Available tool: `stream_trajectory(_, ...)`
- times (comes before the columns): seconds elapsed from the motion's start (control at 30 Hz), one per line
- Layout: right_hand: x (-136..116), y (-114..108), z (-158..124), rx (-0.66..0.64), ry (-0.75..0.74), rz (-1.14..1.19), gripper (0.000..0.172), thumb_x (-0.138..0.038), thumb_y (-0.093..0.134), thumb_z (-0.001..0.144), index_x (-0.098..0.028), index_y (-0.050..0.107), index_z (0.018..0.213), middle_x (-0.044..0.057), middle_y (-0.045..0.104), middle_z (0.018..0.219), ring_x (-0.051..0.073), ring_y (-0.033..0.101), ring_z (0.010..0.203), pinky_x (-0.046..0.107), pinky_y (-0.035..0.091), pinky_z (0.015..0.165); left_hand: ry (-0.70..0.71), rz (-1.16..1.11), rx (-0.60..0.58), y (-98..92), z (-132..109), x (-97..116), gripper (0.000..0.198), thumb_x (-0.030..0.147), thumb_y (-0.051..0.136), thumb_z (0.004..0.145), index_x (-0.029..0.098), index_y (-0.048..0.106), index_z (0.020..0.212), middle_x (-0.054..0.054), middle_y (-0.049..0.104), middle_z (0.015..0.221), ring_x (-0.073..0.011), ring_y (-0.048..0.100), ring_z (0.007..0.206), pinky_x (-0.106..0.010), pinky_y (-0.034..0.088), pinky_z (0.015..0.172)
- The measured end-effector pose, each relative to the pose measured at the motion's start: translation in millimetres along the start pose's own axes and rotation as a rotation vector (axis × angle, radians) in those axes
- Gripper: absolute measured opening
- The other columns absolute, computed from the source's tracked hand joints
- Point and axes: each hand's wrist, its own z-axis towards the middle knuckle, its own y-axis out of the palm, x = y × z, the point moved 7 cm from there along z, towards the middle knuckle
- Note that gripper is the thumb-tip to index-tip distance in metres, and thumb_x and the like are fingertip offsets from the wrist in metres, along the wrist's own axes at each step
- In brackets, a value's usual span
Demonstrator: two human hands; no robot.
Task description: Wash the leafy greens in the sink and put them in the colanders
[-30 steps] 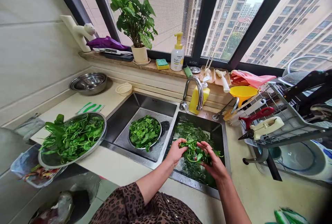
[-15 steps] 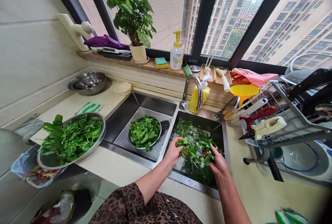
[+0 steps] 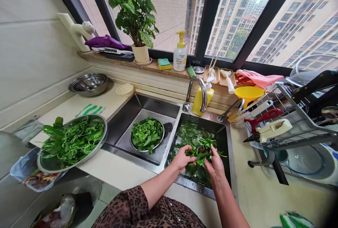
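Over the water-filled right sink (image 3: pixel 231 157), my left hand (image 3: pixel 182 158) and my right hand (image 3: pixel 215 164) hold a bunch of leafy greens (image 3: pixel 202 152) between them. The fingers of both hands curl around the leaves, the left from the left side and the right from the right. More greens (image 3: pixel 191 133) float in the water behind the hands. In the left sink (image 3: pixel 142 110) stands a small bowl heaped with greens (image 3: pixel 147 133). A wide colander (image 3: pixel 104 140) full of greens rests on the counter at the left.
The curved faucet (image 3: pixel 203 94) rises behind the right sink, beside a yellow soap bottle (image 3: pixel 202 101). At the right stands a wire rack (image 3: pixel 298 97) with utensils. Steel bowls (image 3: pixel 89 83) sit at the back left. A potted plant (image 3: pixel 140 54) is on the sill.
Both hands have come closer together; the right hand moved left and the left hand moved slightly right. The bunch between them is now more gathered.
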Motion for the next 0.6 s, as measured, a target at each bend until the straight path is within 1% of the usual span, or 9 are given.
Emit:
stream_trajectory(0.07, -12, -6, -1, 0.056, -0.044, 0.007, 0.026, -0.023, 0.076, 0.055, -0.023, 0.056, 0.072, -0.010, 0.064, 0.067, 0.009, 0.061, 0.059, 0.021, 0.053, 0.057, -0.014, -0.064, 0.056, -11.1, 4, 2, 0.054, 0.026, 0.083, 0.039, 0.017, 0.044, 0.075, 0.005, 0.053, 0.069, -0.0079, 0.051, 0.054, -0.022, 0.044, 0.050)
stream_trajectory(0.13, -23, -8, -3, 0.061, -0.079, -0.040, 0.028, -0.021, 0.076, 0.055, -0.024, 0.056, 0.073, -0.010, 0.064, 0.073, 0.010, 0.061, 0.067, 0.024, 0.053, 0.063, 0.006, -0.128, 0.135, -22.3, 7, 6, 0.055, 0.026, 0.083, 0.039, 0.017, 0.045, 0.078, 0.004, 0.055, 0.072, -0.0084, 0.052, 0.058, -0.021, 0.045, 0.051)
stream_trajectory(0.2, -26, -7, -6, 0.023, -0.084, -0.137, 0.027, -0.024, 0.076, 0.055, -0.024, 0.056, 0.074, -0.010, 0.063, 0.074, 0.010, 0.059, 0.069, 0.024, 0.052, 0.062, 0.025, -0.171, 0.183, -27.9, 8, 11, 0.054, 0.027, 0.082, 0.042, 0.018, 0.049, 0.083, 0.002, 0.057, 0.078, -0.0097, 0.054, 0.062, -0.022, 0.046, 0.053)
stream_trajectory(0.27, -24, -3, -10, -0.016, -0.085, -0.269, 0.026, -0.028, 0.075, 0.056, -0.024, 0.057, 0.075, -0.008, 0.062, 0.074, 0.010, 0.057, 0.068, 0.021, 0.049, 0.056, 0.028, -0.182, 0.204, -27.8, 8, 14, 0.054, 0.028, 0.081, 0.045, 0.019, 0.051, 0.090, 0.000, 0.058, 0.083, -0.0108, 0.055, 0.065, -0.022, 0.046, 0.054)
stream_trajectory(0.33, -19, 1, -14, -0.049, -0.109, -0.398, 0.026, -0.031, 0.074, 0.057, -0.023, 0.058, 0.076, -0.006, 0.062, 0.075, 0.011, 0.057, 0.068, 0.021, 0.045, 0.053, 0.014, -0.177, 0.177, -21.9, 6, 15, 0.057, 0.030, 0.080, 0.049, 0.020, 0.052, 0.097, -0.002, 0.058, 0.089, -0.0115, 0.055, 0.067, -0.023, 0.046, 0.056)
stream_trajectory(0.43, -10, 10, -16, -0.156, -0.185, -0.553, 0.027, -0.036, 0.071, 0.059, -0.021, 0.059, 0.077, -0.002, 0.064, 0.074, 0.014, 0.057, 0.066, 0.022, 0.042, 0.053, 0.021, -0.136, 0.045, -6.6, 2, 17, 0.058, 0.032, 0.079, 0.052, 0.018, 0.052, 0.101, -0.004, 0.059, 0.094, -0.0123, 0.056, 0.071, -0.024, 0.046, 0.062)
stream_trajectory(0.5, -2, 17, -16, -0.250, -0.220, -0.655, 0.028, -0.039, 0.070, 0.059, -0.019, 0.061, 0.076, -0.001, 0.063, 0.068, 0.014, 0.054, 0.061, 0.023, 0.040, 0.051, 0.055, -0.105, -0.027, 0.2, -1, 19, 0.058, 0.029, 0.080, 0.051, 0.017, 0.052, 0.101, -0.004, 0.060, 0.091, -0.0126, 0.056, 0.074, -0.023, 0.045, 0.065)
stream_trajectory(0.6, 6, 20, -17, -0.320, -0.216, -0.742, 0.029, -0.040, 0.069, 0.059, -0.017, 0.062, 0.075, -0.002, 0.059, 0.061, 0.011, 0.046, 0.053, 0.022, 0.036, 0.048, 0.104, -0.064, -0.058, 0.9, -1, 20, 0.057, 0.022, 0.080, 0.049, 0.017, 0.051, 0.098, -0.001, 0.059, 0.082, -0.0118, 0.055, 0.073, -0.021, 0.043, 0.065)
